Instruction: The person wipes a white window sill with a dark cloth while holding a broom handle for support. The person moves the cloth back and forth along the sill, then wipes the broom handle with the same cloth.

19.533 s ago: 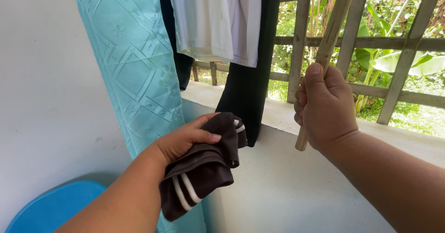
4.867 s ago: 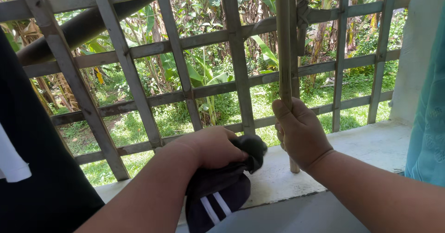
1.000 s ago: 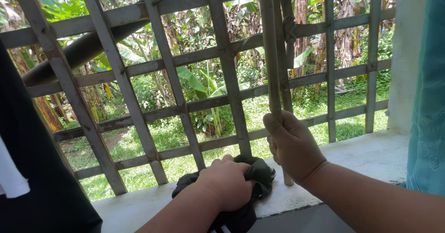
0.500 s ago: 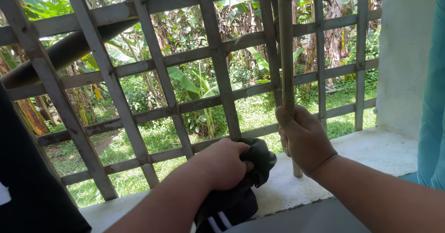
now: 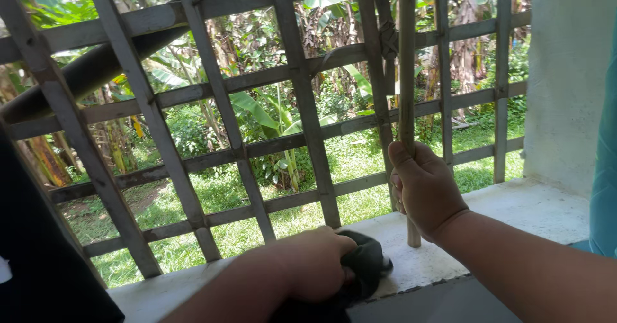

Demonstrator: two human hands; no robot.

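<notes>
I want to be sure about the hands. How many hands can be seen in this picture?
2. The left hand presses a dark crumpled cloth on the pale concrete ledge. The right hand grips an upright thin wooden stick by the grey wooden lattice.

The cloth (image 5: pixel 363 268) under my left hand (image 5: pixel 315 262) is dark charcoal. My right hand (image 5: pixel 424 188) grips a pale tan stick (image 5: pixel 407 72). At twelve o'clock, the lattice (image 5: pixel 302 72) is weathered grey.

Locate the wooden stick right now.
In the head view, the wooden stick stands upright right of centre, gripped by the right hand, its lower end on the concrete ledge just before the wooden lattice.
</notes>
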